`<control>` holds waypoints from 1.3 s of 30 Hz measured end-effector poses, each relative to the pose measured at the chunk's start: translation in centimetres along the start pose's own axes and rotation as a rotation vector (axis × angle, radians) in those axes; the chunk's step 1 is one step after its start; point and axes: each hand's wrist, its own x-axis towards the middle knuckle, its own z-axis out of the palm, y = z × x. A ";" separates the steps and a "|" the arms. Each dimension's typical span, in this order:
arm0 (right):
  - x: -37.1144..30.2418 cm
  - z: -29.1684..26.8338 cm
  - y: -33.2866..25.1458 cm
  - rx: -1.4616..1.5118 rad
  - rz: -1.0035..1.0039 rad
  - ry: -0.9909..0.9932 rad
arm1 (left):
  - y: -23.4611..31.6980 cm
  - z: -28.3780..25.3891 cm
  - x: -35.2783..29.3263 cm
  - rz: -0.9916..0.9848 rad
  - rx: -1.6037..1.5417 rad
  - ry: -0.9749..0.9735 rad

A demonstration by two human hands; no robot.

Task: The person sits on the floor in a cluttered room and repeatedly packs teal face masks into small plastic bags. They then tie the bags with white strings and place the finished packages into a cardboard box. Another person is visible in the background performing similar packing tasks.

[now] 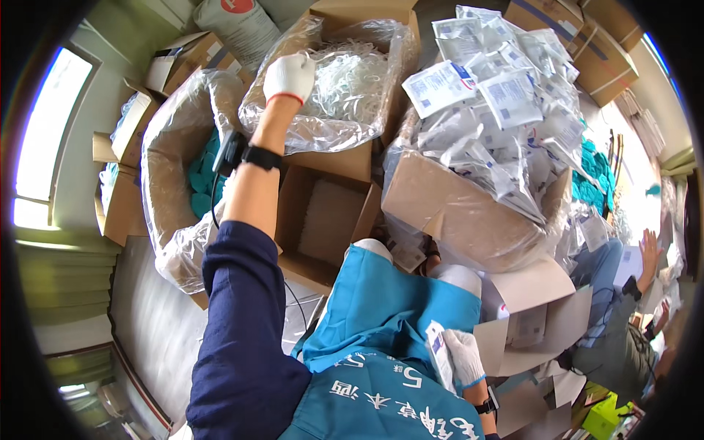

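My left hand (289,77), in a white knitted glove, reaches out over the left edge of a plastic-lined carton. Inside that carton lies a tangled heap of clear, whitish plastic strips (348,81), right beside the glove. The left fingers look curled closed; what they hold, if anything, is hidden. Low at my lap, my right hand (463,356), also gloved, grips a flat white sachet (440,357) with blue and red print. The sachet stands on edge against my blue apron (381,392).
A carton (447,194) heaped with white sachets stands ahead to the right. Teal pieces (202,180) fill a plastic-lined box at left. Between them sits an open brown carton (326,220). An open white carton (528,326) is by my right knee. At far right, another person's hand (649,257) shows.
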 end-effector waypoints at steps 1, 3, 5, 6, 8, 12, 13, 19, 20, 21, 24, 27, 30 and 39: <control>-0.4 0.2 -0.3 -0.021 -0.096 0.036 | 2.5 -0.3 -2.1 -0.074 0.009 -0.051; -0.1 0.2 -0.5 -0.007 -0.418 0.071 | 4.2 0.9 -7.4 0.045 0.041 -0.025; -1.3 1.7 -4.0 0.064 -0.515 0.131 | 4.1 2.0 -13.0 0.056 0.002 -0.175; 0.4 1.4 -3.0 0.195 -0.573 0.154 | 4.2 2.7 -15.4 0.024 0.015 -0.218; 0.0 1.9 -4.9 0.291 -0.640 0.227 | 4.2 3.9 -20.4 -0.009 -0.067 -0.249; 0.1 2.8 -6.5 0.374 -0.735 0.384 | 8.8 2.1 -29.9 -0.248 -1.166 -0.786; -0.1 3.0 -6.5 0.358 -0.732 0.372 | 9.0 2.1 -32.0 -0.203 -1.338 -0.892; -2.1 4.4 -4.9 0.240 -0.679 0.189 | 12.9 0.4 -37.8 -0.105 -1.058 -0.676; -2.5 3.8 -4.8 0.045 -0.585 0.157 | 12.7 0.1 -37.6 -0.075 -0.930 -0.673; -2.6 3.7 -4.6 -0.075 -0.762 0.283 | 12.6 -0.2 -37.5 -0.042 -0.802 -0.673; -4.2 3.6 -5.0 -0.158 -1.050 0.421 | 13.3 -2.0 -38.2 0.122 -0.726 -0.764; -5.1 3.1 -6.4 -0.383 -1.126 0.248 | 14.4 -2.3 -39.6 0.297 -0.703 -0.854; -5.1 3.1 -5.3 -0.529 -1.246 0.235 | 15.1 -2.1 -41.2 0.451 -0.570 -0.932; -3.4 4.9 -2.2 -0.383 -1.443 0.419 | 14.4 -2.5 -43.4 0.671 -0.403 -0.792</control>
